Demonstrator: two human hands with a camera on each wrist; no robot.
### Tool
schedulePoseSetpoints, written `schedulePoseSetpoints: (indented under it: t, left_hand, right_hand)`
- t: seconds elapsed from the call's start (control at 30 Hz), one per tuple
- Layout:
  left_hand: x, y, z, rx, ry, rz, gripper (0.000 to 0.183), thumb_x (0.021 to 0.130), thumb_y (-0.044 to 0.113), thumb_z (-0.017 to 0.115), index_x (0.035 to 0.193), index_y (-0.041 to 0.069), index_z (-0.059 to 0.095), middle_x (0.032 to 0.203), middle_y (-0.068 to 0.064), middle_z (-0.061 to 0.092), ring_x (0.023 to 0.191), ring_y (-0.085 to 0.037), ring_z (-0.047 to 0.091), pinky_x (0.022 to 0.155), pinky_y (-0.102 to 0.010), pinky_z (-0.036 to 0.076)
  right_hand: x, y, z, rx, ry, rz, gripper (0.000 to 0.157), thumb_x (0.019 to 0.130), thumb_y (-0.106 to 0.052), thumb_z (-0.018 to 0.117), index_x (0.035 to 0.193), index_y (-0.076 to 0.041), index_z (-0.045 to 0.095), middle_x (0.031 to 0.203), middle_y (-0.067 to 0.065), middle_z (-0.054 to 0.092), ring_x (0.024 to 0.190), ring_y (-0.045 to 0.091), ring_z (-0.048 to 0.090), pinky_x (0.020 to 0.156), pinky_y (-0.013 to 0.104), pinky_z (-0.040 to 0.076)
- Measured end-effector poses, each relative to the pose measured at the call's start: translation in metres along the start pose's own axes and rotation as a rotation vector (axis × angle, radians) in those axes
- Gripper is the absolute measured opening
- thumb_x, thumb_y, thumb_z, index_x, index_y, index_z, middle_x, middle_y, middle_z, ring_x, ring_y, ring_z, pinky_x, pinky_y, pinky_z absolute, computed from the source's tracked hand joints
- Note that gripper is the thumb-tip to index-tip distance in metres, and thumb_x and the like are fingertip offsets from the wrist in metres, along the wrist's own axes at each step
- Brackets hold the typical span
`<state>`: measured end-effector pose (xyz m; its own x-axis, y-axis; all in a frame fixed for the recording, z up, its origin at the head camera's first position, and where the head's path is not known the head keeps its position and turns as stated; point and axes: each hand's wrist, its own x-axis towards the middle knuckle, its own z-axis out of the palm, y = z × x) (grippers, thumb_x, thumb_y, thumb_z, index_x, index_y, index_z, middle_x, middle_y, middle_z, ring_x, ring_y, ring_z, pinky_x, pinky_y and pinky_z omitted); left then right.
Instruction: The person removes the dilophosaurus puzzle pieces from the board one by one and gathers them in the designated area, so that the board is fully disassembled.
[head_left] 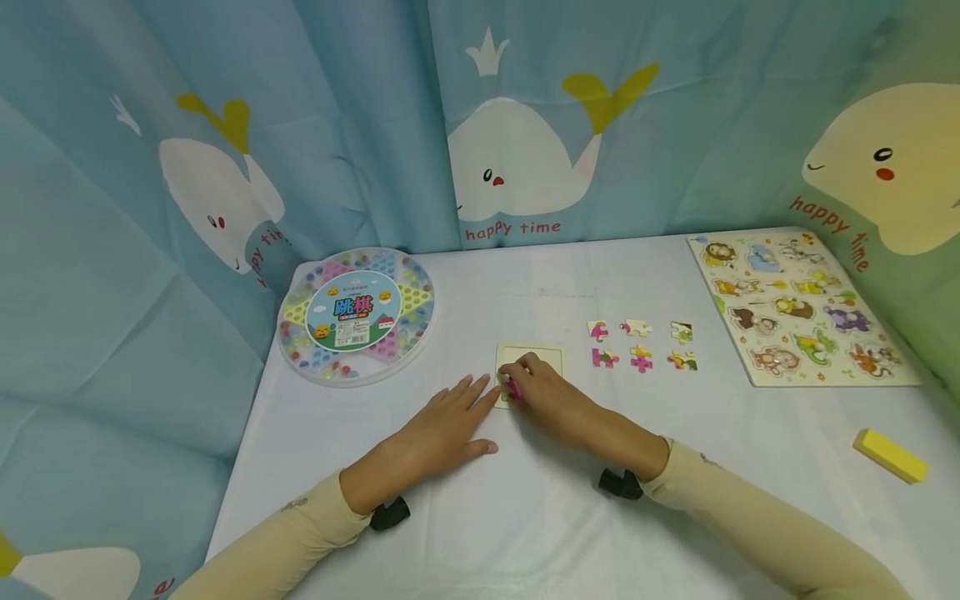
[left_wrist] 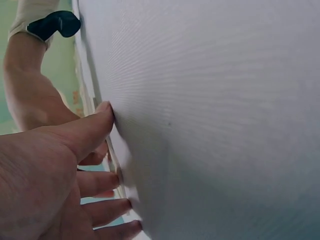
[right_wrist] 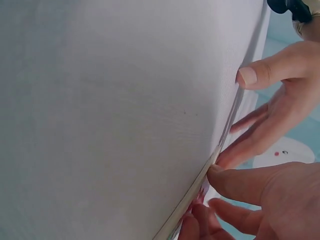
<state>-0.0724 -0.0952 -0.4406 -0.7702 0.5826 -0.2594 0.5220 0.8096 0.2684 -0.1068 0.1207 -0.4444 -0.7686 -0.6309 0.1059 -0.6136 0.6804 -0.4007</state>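
A small cream puzzle tray (head_left: 550,353) lies flat on the white table, partly covered by my right hand (head_left: 551,398). The curled fingers of that hand pinch a pink jigsaw piece (head_left: 514,388) over the tray's lower left part; pink also shows beside the fingers in the right wrist view. A green patch shows at the tray's lower left corner. My left hand (head_left: 442,429) rests palm down on the table, fingers spread and straight, with fingertips right at the tray's left edge. In the right wrist view, the tray's edge (right_wrist: 182,207) appears side-on, below the left fingertips.
Several loose jigsaw pieces (head_left: 641,358) lie in two rows right of the tray. A round Chinese checkers box (head_left: 420,342) stands at the back left. An animal peg puzzle board (head_left: 787,331) lies at the back right, with a yellow block (head_left: 890,456) nearer. Whale-print curtains (head_left: 375,125) enclose the table.
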Motion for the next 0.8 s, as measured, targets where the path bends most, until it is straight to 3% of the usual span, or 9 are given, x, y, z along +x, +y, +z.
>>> schedulePoseSetpoints:
  t: [0.3,0.57,0.8]
  left_hand:
    - [0.0,-0.001,0.001,-0.019,0.01,0.005,0.08,0.104,0.054,0.06,0.166,0.011,0.034,0.174,-0.013,0.025,0.161,-0.036,0.023,0.125,-0.057,0.031]
    - [0.0,-0.002,0.001,-0.022,0.018,0.012,0.079,0.105,0.053,0.06,0.167,0.012,0.033,0.174,-0.013,0.025,0.161,-0.037,0.024,0.124,-0.058,0.032]
    - [-0.001,-0.002,0.001,-0.042,0.01,0.002,0.079,0.105,0.052,0.06,0.167,0.012,0.032,0.175,-0.012,0.024,0.162,-0.036,0.022,0.125,-0.057,0.03]
  right_hand:
    - [-0.001,0.005,-0.004,0.118,-0.01,-0.009,0.032,0.093,0.006,0.076,0.12,-0.004,0.063,0.118,0.016,0.055,0.106,0.032,0.066,0.094,0.044,0.059]
    - [0.001,0.009,-0.013,0.204,-0.015,-0.025,0.028,0.093,0.013,0.067,0.112,-0.008,0.066,0.095,0.006,0.066,0.089,0.021,0.065,0.084,0.039,0.058]
    - [-0.004,0.02,-0.037,0.358,-0.062,0.133,0.01,0.102,-0.003,0.068,0.11,-0.008,0.065,0.097,0.003,0.07,0.091,0.018,0.064,0.08,0.035,0.056]
